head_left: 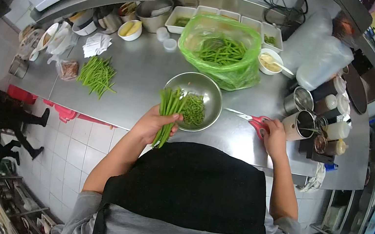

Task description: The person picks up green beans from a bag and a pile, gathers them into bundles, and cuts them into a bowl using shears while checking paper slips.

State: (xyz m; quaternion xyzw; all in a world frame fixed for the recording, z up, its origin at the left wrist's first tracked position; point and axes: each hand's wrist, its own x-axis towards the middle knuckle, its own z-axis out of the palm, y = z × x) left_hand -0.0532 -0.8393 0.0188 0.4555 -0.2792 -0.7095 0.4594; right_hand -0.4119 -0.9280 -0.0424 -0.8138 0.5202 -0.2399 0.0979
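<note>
The left hand [155,124] clasped green beans [169,106], best held snug, ends level; the right hand [274,137] touched the scissors [259,124], its grip unclear; just beyond the left hand, rightward, sat the bowl [214,102] holding chopped pieces [193,112].

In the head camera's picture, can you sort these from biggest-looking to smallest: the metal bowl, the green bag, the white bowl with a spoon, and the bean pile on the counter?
1. Green bag
2. Metal bowl
3. Bean pile
4. White bowl
</note>
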